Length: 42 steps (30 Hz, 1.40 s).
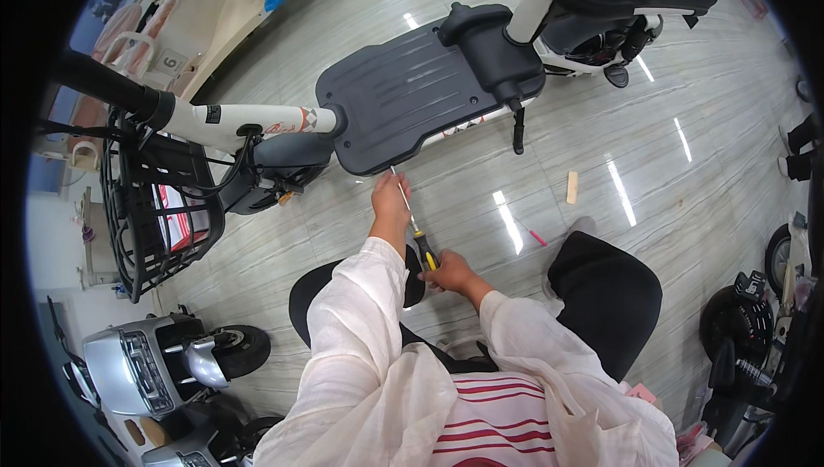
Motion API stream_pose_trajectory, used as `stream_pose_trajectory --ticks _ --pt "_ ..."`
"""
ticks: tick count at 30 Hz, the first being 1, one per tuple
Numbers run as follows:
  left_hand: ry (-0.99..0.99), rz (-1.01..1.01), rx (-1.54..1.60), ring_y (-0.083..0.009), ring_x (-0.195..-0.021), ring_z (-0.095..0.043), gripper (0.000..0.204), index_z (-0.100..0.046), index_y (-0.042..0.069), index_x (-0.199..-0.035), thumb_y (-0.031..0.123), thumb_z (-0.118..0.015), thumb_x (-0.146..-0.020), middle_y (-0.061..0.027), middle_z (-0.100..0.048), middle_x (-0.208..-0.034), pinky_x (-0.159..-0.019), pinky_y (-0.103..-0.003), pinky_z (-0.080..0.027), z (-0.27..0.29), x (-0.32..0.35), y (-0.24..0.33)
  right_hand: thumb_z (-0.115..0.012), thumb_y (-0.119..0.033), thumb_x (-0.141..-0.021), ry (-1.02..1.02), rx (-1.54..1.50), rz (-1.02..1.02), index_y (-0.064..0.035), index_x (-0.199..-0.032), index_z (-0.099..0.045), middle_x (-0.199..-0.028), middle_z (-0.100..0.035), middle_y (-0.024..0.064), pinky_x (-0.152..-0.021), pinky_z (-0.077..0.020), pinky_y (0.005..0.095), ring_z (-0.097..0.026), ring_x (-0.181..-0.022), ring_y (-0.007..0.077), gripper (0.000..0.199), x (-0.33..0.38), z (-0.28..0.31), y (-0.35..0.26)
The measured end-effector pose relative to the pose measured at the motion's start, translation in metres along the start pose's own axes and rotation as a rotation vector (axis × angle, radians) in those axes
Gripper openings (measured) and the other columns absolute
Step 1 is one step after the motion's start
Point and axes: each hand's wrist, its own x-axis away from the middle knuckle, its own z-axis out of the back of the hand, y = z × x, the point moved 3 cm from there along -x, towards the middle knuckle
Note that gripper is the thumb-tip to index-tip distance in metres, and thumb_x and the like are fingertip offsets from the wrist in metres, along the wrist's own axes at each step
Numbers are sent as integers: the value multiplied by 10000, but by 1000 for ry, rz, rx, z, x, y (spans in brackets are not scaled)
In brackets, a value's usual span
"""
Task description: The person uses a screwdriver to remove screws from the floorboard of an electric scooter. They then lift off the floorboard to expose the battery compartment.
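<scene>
A long screwdriver with a yellow and black handle slants up toward the front edge of a grey footboard on a white electric scooter. My right hand is closed round the end of its handle. Farther up, my left hand pinches the thin metal shaft close to the tip. The tip meets the footboard's edge near its left corner; whether it sits in a screw is too small to tell.
A black wire basket hangs at the scooter's front, left of me. A pink-handled tool and a tan strip lie on the tiled floor. A silver scooter stands at lower left, and other vehicle parts are at right.
</scene>
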Motion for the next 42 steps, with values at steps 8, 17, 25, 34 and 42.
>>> stream_pose_trajectory --ticks 8,17,25,34,42 --pt "14 71 -29 -134 -655 -561 69 -556 79 -949 122 -546 -895 -29 -606 -803 -503 -282 -433 0 -32 14 -828 -295 -656 -65 -252 47 77 -1008 -489 -793 -632 168 -472 -509 331 -621 -561 197 614 -16 -13 5" --pt "-368 7 -125 -215 -1084 -522 434 -546 78 -1205 380 -510 -896 -60 -572 -1161 -900 -376 -407 13 -82 -24 -612 -362 -781 -107 916 551 -21 -969 -630 -876 -657 153 -734 -485 421 -621 -798 306 390 -55 -26 34" --pt "11 225 -73 -85 -443 -325 169 -439 220 -659 282 -482 -810 81 -395 -555 -403 -247 -229 -20 -33 -3 -683 -291 -666 406 288 354 25 -905 -613 -809 -658 222 -691 -507 437 -646 -773 377 403 -13 -4 27" --pt "-379 270 53 -127 -491 -394 191 -442 163 -713 258 -483 -873 33 -369 -580 -419 -267 -298 -50 -26 -21 -700 -318 -734 300 492 153 24 -1063 -570 -963 -636 223 -770 -492 460 -617 -903 386 492 4 55 93" --pt "2 331 379 -171 -755 -496 183 -487 171 -808 320 -427 -896 21 -553 -797 -734 -360 -366 -20 -28 5 -628 -165 -775 205 595 -290 9 -1067 -564 -1049 -629 228 -856 -487 428 -604 -1005 363 347 48 64 100"
